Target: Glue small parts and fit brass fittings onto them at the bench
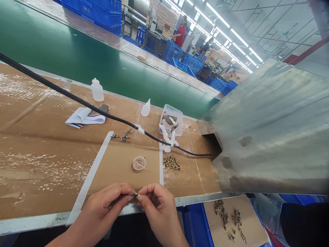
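Near the front edge of the bench, my left hand [110,202] and my right hand [156,202] meet. Between their fingertips is a tiny dark and brass-coloured part [136,194], pinched from both sides; its exact kind is too small to make out. Just beyond my hands stands a small clear round cup [139,164] with a thin stick in it. To its right lies a pile of small brass-and-dark parts [172,163]. Several similar parts with blue ends [125,138] lie farther back on the left.
A black cable [123,120] hangs across the bench. Behind it stand two white squeeze bottles [97,90], a folded cloth [86,118] and a clear plastic box [167,109]. A green conveyor belt [102,65] runs beyond. A metal panel [269,130] rises on the right, with more parts on cardboard below.
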`<state>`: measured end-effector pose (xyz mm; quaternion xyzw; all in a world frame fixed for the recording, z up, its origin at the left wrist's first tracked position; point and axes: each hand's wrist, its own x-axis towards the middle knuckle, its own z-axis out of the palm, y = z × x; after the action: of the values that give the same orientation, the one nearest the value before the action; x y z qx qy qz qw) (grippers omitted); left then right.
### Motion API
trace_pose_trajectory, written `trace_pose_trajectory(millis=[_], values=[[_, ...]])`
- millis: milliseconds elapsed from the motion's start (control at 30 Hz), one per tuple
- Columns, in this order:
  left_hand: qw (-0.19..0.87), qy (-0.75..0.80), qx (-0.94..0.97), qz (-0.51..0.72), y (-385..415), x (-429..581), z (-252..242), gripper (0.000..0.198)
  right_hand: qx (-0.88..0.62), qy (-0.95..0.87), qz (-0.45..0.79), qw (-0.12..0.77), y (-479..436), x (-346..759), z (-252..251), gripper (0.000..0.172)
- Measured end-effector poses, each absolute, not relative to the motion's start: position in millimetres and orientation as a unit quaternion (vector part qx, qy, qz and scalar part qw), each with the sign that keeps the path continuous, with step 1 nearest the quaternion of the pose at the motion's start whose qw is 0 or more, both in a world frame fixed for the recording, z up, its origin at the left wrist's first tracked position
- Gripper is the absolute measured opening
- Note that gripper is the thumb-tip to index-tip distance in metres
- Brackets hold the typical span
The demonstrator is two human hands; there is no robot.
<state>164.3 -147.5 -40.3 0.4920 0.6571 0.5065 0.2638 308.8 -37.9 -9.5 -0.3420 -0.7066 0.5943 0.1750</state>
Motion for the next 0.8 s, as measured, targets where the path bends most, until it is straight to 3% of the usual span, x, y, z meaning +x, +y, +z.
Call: trace_pose_trajectory(millis=[333, 533, 800], values=[[0.266, 0.668, 0.469, 0.513, -148, 171, -38, 0.014, -0.367, -0.706, 0.573, 0.196, -51, 311, -18, 0.016], [0.241, 0.673, 0.467, 0.52, -148, 177, -41, 0.018, -0.384, -0.646, 0.635, 0.178, -50, 310, -19, 0.02], [0.269, 0.673, 0.469, 0.505, -148, 172, -42, 0.015, -0.354, -0.735, 0.552, 0.173, -48, 315, -27, 0.017]])
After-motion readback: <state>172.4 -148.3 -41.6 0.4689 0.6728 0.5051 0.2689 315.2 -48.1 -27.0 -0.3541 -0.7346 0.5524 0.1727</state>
